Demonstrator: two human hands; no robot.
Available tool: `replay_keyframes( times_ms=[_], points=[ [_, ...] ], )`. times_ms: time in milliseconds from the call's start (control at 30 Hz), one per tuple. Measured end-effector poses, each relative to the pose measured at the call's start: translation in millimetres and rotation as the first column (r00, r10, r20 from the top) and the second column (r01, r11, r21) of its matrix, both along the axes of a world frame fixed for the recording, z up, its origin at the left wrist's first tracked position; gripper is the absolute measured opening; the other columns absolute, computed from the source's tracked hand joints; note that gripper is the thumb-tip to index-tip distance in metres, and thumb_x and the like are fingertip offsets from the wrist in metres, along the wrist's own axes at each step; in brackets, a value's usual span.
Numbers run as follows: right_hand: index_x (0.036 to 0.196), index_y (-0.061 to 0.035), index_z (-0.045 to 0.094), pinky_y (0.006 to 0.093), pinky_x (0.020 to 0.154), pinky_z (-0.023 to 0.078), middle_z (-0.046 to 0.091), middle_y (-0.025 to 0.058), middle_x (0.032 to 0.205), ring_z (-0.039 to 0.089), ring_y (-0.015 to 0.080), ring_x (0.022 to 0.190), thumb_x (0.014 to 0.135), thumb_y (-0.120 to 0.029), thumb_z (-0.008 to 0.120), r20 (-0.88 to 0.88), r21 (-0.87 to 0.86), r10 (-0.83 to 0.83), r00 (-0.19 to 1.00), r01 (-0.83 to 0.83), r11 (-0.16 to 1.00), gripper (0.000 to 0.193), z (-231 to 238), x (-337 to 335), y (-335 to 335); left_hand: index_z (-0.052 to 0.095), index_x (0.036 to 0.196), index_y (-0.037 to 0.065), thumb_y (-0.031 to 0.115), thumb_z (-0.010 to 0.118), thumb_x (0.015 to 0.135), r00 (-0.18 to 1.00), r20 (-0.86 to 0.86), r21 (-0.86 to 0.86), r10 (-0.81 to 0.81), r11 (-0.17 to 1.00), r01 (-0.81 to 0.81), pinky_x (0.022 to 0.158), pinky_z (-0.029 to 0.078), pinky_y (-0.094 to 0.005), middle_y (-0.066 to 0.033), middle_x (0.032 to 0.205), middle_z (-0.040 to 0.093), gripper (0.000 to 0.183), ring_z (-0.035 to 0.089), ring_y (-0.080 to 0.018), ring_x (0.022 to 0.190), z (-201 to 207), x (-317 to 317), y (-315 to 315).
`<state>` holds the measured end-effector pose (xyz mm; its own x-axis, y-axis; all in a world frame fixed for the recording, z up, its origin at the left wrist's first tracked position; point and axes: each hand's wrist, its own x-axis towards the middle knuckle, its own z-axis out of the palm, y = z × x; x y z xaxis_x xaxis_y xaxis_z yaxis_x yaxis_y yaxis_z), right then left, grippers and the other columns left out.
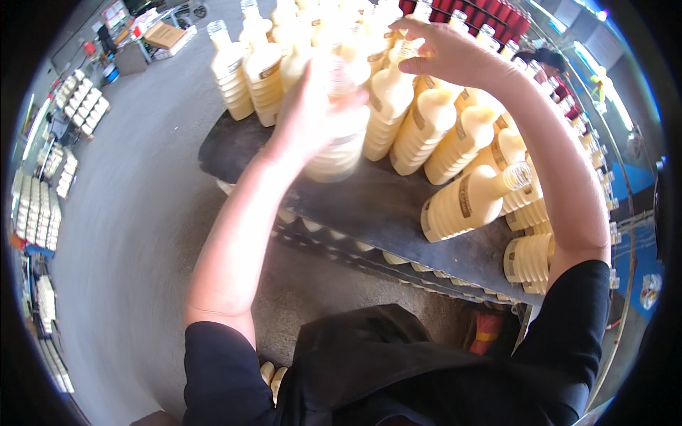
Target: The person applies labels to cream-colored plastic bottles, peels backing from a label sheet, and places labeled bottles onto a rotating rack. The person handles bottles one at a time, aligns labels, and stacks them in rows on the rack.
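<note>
My left hand [312,113] is wrapped about the upper part of a cream-coloured ribbed plastic bottle [335,160]. Both hand and bottle are smeared by motion, and the bottle stands at the front of a packed group. To the right, my right hand [455,53] curves with thumb and fingers apart around the clear threaded neck of another bottle [389,96], with no firm grip visible. Nearer me, a single bottle [465,202] leans to the right on the dark board [341,206]. The bottles have open necks and small dark labels.
Below the board shows a lower layer of bottle tops [398,259]. Red crates [490,18] stand at the far right, and more bottles run down the right side. Across the grey floor [135,177], stacks of pale bottles [35,209] line the left; a cardboard box [165,34] sits farther back.
</note>
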<state>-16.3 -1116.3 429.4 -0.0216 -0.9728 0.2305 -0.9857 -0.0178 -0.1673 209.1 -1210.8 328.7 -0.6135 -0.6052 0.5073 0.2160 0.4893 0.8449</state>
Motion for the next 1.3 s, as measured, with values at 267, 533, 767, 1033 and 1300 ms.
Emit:
replay_keyframes(
  times_ms=[267, 533, 767, 1033, 1300],
  points=[
    [0.137, -0.0071, 0.058, 0.0427, 0.093, 0.056, 0.07, 0.0216, 0.116, 0.07, 0.0322, 0.104, 0.089, -0.025, 0.076, -0.209, 0.23, 0.015, 0.978, 0.034, 0.973, 0.054, 8.0, 5.1, -36.1, 0.057, 0.124, 0.005, 0.018, 0.081, 0.086, 0.933, 0.071, -0.152, 0.352, 0.929, -0.338, 0.083, 0.059, -0.0324, -0.0105, 0.099, 0.071, 0.047, 0.071, -0.02, 0.09, 1.5, 63.3, -26.2],
    [0.144, -0.0095, 0.05, 0.0423, 0.093, 0.055, 0.061, 0.0252, 0.132, 0.069, 0.0346, 0.107, 0.089, -0.029, 0.076, -0.191, 0.196, -0.017, 0.981, 0.055, 0.979, 0.064, -2.8, 37.2, -92.7, 0.06, 0.124, 0.007, 0.032, 0.081, 0.087, 0.604, 0.277, -0.488, 0.747, 0.651, -0.581, 0.093, 0.054, -0.0354, -0.0127, 0.112, 0.073, 0.05, 0.07, -0.0203, 0.107, 20.9, 124.4, -72.3],
    [0.108, -0.002, 0.068, 0.0308, 0.065, 0.059, 0.071, 0.0111, 0.075, 0.07, 0.0171, 0.061, 0.082, -0.011, 0.074, -0.013, 0.108, -0.067, 0.998, 0.068, 0.992, 0.028, -8.6, 30.6, -107.2, 0.061, 0.122, 0.007, 0.031, 0.081, 0.087, 0.663, 0.156, -0.349, 0.732, 0.669, -0.656, 0.091, 0.055, -0.034, -0.0111, 0.112, 0.073, 0.047, 0.07, -0.0198, 0.105, 5.6, 150.8, -126.9],
    [0.144, -0.01, 0.051, 0.0446, 0.098, 0.052, 0.07, 0.0204, 0.12, 0.068, 0.0352, 0.11, 0.094, -0.036, 0.067, -0.333, 0.009, -0.147, 0.931, 0.159, 0.987, 0.058, 9.4, 52.7, -77.2, 0.057, 0.124, 0.01, 0.027, 0.084, 0.082, 0.759, 0.102, -0.368, 0.643, 0.733, -0.571, 0.089, 0.057, -0.0362, -0.0122, 0.119, 0.072, 0.053, 0.072, -0.0241, 0.107, -10.6, 157.1, -175.4],
    [0.117, -0.0019, 0.068, 0.0389, 0.099, 0.051, 0.069, 0.0156, 0.117, 0.066, 0.0279, 0.111, 0.099, -0.029, 0.066, -0.362, 0.193, -0.242, 0.9, 0.326, 0.925, 0.032, 64.5, 61.0, 71.4, 0.057, 0.124, 0.007, 0.034, 0.082, 0.085, 0.677, 0.101, -0.495, 0.729, 0.627, -0.601, 0.089, 0.057, -0.0343, -0.0104, 0.111, 0.075, 0.054, 0.071, -0.0228, 0.105, -24.8, 159.1, -212.5]
  ],
)
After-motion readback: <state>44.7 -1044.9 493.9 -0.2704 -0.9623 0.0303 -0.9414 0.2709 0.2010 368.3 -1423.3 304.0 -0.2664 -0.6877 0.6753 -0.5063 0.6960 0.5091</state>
